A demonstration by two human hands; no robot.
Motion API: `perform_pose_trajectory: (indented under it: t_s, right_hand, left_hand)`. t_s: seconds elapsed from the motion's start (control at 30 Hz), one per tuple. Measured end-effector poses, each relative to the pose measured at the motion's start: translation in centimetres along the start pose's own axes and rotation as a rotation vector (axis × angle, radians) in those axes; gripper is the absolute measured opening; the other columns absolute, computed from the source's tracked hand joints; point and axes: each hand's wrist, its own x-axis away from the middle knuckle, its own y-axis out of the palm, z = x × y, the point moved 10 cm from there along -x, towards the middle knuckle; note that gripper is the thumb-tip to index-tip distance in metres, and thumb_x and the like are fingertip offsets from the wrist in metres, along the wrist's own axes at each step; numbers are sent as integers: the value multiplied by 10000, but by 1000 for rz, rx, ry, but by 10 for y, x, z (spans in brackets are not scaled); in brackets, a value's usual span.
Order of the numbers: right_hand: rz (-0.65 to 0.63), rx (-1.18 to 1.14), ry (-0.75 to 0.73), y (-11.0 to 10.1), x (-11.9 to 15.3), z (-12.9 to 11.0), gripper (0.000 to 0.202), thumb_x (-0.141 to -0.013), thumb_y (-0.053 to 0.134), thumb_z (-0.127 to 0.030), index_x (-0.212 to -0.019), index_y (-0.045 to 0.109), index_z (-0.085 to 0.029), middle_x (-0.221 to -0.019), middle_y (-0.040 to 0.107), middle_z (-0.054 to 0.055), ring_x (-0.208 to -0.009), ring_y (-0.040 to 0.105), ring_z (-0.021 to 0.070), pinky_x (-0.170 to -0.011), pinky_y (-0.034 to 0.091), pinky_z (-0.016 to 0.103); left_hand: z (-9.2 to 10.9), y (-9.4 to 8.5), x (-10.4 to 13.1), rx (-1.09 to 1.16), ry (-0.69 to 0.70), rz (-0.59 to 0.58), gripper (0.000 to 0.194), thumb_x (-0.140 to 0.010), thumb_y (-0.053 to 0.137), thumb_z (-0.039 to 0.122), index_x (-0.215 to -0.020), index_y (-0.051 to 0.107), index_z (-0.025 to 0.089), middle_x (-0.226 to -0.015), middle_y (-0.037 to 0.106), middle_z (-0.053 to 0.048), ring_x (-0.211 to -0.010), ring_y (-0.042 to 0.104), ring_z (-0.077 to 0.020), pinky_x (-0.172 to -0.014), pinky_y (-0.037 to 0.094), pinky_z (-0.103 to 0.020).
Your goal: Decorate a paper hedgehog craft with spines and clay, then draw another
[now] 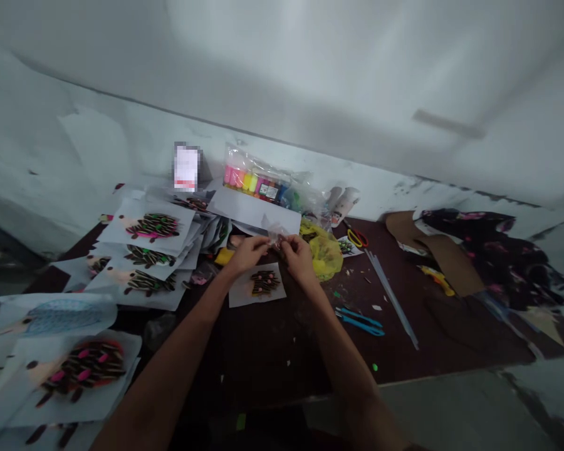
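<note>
Both hands are raised over the dark table, fingertips pinched on a small clear plastic bag (275,233) between them. My left hand (248,254) is closed on the bag's left side, and my right hand (298,255) grips its right side. What the bag holds is too small to tell. Just below the hands lies a white sheet (237,293) with dark strips and pale pink dots stuck on it. A yellow plastic bag (326,254) sits right beside my right hand.
Stacked hedgehog pictures (115,235) cover the left side. Behind the hands are a white box (256,210) and a pack of coloured bottles (249,180). To the right lie blue scissors (361,321), yellow-and-red scissors (357,238), clear sticks (392,297), brown cardboard (454,266) and dark floral cloth (493,250).
</note>
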Motion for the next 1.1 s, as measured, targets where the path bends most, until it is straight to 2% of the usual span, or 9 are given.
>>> perform_pose_trajectory:
  t_s: [0.1, 0.17, 0.27, 0.4, 0.47, 0.57, 0.7, 0.9, 1.1]
  right_hand:
    - [47, -64, -27, -3, -3, -8, 248, -865, 527, -346, -901, 687, -161, -834, 713, 26, -745, 608, 148, -707, 482, 232]
    - [16, -85, -22, 2, -6, -11, 244, -863, 548, -339, -903, 706, -156, -819, 720, 23, -733, 612, 152, -706, 483, 236]
    - [-73, -90, -11, 18, -9, -17, 220, -871, 565, -287, -918, 731, -151, -828, 741, 24, -745, 641, 158, -733, 499, 244]
    - [-207, 80, -83, 50, -9, -41, 288, -949, 505, -239, -1036, 763, -146, -967, 763, 55, -885, 680, 170, -825, 504, 246]
    - [-227, 273, -174, 65, -7, -58, 330, -990, 462, -229, -1129, 754, -160, -1054, 746, 75, -967, 674, 176, -883, 488, 254]
    - [-373, 601, -279, 99, -1, -72, 344, -1022, 436, -254, -1177, 742, -235, -1081, 722, 76, -1005, 665, 190, -879, 485, 264]
    - [-438, 836, -247, 119, -5, -68, 402, -1053, 358, -302, -1249, 702, -230, -1125, 717, 119, -1027, 671, 219, -842, 502, 285]
    - [-444, 921, -86, 127, -29, -57, 385, -1033, 420, -345, -1123, 753, -173, -1121, 750, 162, -1084, 703, 253, -839, 517, 287]
    - [-426, 905, -70, 146, -44, -61, 363, -1018, 418, -244, -1206, 720, -175, -1169, 742, 182, -1126, 701, 256, -875, 533, 314]
  left_hand:
    - [1, 4, 3, -22, -10, -4, 281, -767, 597, 147, -992, 764, 163, -575, 633, 5, -577, 594, -176, -624, 514, -299]
    - [1, -1, 9, 8, -32, 3, 385, -735, 625, 162, -1101, 743, 157, -557, 612, 18, -538, 578, -168, -584, 508, -293]
    - [2, -10, 20, 281, -50, -17, 487, -652, 751, 230, -1137, 720, 189, -895, 744, -44, -742, 685, -184, -654, 549, -277]
    - [-6, -53, 34, 402, -59, 296, 356, -643, 806, 441, -788, 653, 153, -797, 723, -63, -720, 690, -192, -647, 568, -300]
    - [-7, -71, 42, 382, -19, 435, 364, -662, 788, 466, -772, 612, 167, -747, 697, -37, -666, 673, -177, -616, 565, -296]
    - [-4, -91, 54, 291, 65, 597, 324, -737, 720, 477, -798, 589, 186, -731, 665, -15, -640, 668, -177, -570, 568, -289]
    - [6, -108, 68, 155, 169, 739, 285, -812, 649, 463, -823, 581, 186, -753, 642, -12, -636, 651, -166, -535, 565, -269]
    - [12, -111, 69, 88, 211, 736, 268, -843, 629, 457, -823, 592, 192, -732, 633, -9, -626, 638, -164, -521, 562, -262]
    - [21, -105, 68, -73, 277, 704, 190, -852, 593, 368, -792, 636, 192, -732, 672, -33, -667, 637, -182, -617, 530, -287]
